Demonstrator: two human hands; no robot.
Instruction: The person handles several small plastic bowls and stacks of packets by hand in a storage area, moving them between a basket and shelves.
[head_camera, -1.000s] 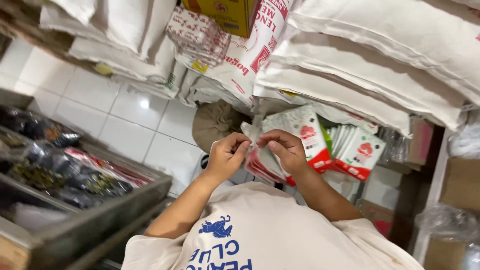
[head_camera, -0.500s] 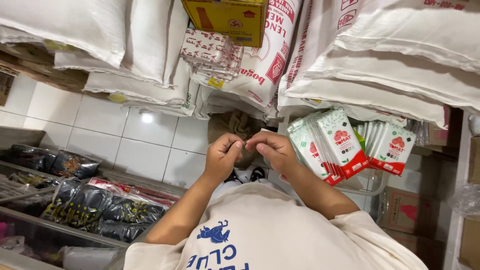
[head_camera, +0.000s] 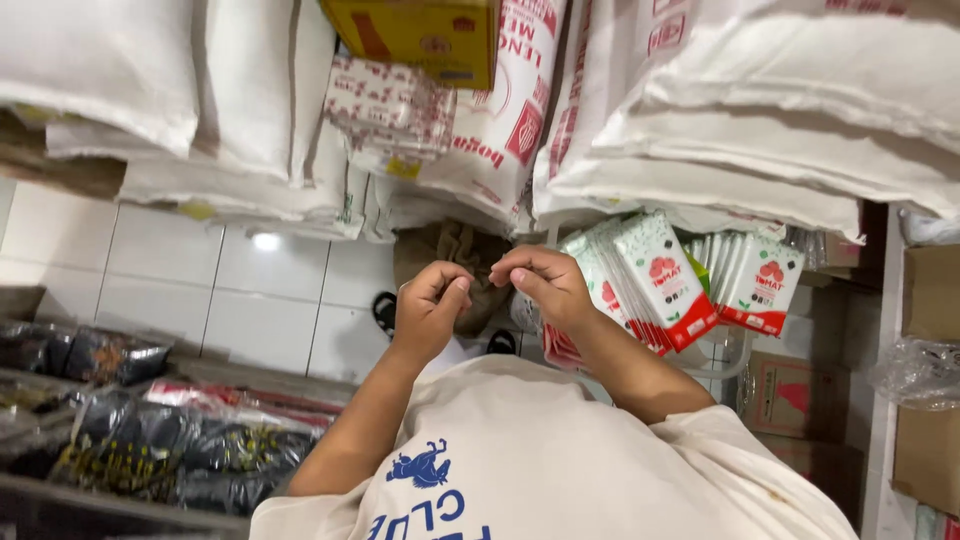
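both hands are hanging curled in front of the chest, left hand (head_camera: 432, 308) pinching narrow and right hand (head_camera: 540, 282) pinching too, can't tell on what, with the packets (head_camera: 660, 275) sitting just right of the right hand, upright, nearer it than the left.

Single head-worn view, looking steeply down, close over both hands (head_camera: 490, 300), probably floorward

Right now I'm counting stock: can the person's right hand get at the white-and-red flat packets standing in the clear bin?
Probably yes: the right hand is right beside the white-and-red flat packets, with nothing between them, though its fingers are pinched together near the left hand.
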